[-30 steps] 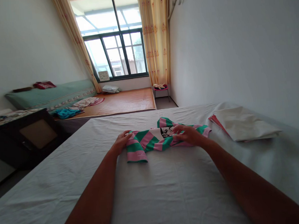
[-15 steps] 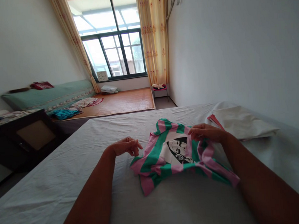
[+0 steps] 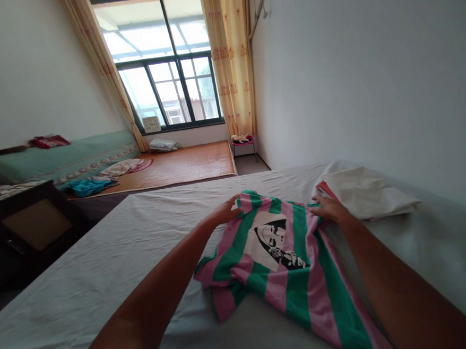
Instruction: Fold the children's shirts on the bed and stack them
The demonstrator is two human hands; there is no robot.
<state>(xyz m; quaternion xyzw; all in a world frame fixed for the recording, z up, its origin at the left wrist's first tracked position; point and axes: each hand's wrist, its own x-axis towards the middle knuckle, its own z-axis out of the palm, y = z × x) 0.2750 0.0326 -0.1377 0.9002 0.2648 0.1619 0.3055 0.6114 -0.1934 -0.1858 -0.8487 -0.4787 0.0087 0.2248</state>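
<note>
A pink and green striped T-shirt (image 3: 287, 266) with a printed picture on a white patch lies spread across the white bed sheet (image 3: 104, 279). My left hand (image 3: 226, 211) is closed on the shirt's far left corner near the collar. My right hand (image 3: 328, 208) rests with its fingers on the shirt's far right corner, pinching the cloth. Both forearms reach forward over the bed, one along each side of the shirt. The shirt's near left part is still bunched up.
A folded white cloth with a red edge (image 3: 364, 192) lies at the right by the wall. Beyond the bed stand a low platform with a woven mat (image 3: 188, 164), a green mattress (image 3: 56, 160), a dark cabinet (image 3: 25, 226) and a small stool (image 3: 242, 141) under the window.
The shirt, folded in a narrow band a second ago, has been opened out and pulled toward me. My left hand let go, then took the far left corner.
</note>
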